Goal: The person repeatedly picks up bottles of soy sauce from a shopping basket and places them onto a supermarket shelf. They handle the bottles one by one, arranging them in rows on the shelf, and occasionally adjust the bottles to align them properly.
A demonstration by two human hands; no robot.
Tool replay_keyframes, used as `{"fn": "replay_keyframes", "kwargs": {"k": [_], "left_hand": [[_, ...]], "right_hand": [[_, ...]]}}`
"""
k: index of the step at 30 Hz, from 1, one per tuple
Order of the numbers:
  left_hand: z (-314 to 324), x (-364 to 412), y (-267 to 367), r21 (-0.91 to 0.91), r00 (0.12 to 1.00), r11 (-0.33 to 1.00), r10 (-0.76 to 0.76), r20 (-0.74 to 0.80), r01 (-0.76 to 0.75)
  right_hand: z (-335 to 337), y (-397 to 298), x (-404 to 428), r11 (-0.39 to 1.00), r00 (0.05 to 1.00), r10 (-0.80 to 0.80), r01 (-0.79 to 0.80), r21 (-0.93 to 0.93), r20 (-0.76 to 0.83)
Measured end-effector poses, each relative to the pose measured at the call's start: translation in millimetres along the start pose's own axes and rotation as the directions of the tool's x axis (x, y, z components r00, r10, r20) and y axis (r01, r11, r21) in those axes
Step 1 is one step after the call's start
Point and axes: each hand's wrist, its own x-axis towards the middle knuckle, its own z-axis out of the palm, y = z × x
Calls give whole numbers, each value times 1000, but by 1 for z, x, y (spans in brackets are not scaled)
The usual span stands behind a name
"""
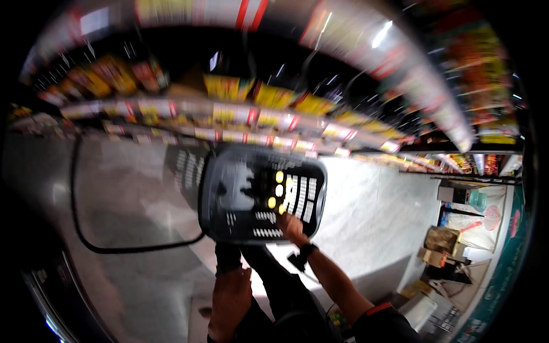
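A black plastic shopping basket with slotted walls stands on the floor before me. Several small yellow and white round-ended items sit inside it, too blurred to name exactly. My right hand reaches over the basket's near side, its fingertips at the lowest yellow item; whether they grip it is unclear. On that wrist is a black band with a dark device. My left hand lies over my dark-clothed knee, apart from the basket, with no object visible in it.
The basket's loop handle extends left over the grey floor. Store shelves with yellow packs and price labels run across the far side. At the right are a water bottle, a pink fan and boxes.
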Motion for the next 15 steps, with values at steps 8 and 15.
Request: {"fn": "replay_keyframes", "kwargs": {"k": [8, 15], "left_hand": [[-113, -56, 110, 67, 973, 992, 116, -199, -105], [-165, -106, 100, 286, 979, 954, 140, -145, -94]], "right_hand": [[-302, -149, -13, 929, 996, -75, 91, 360, -58], [-519, -229, 64, 650, 871, -130, 436, 622, -474]]}}
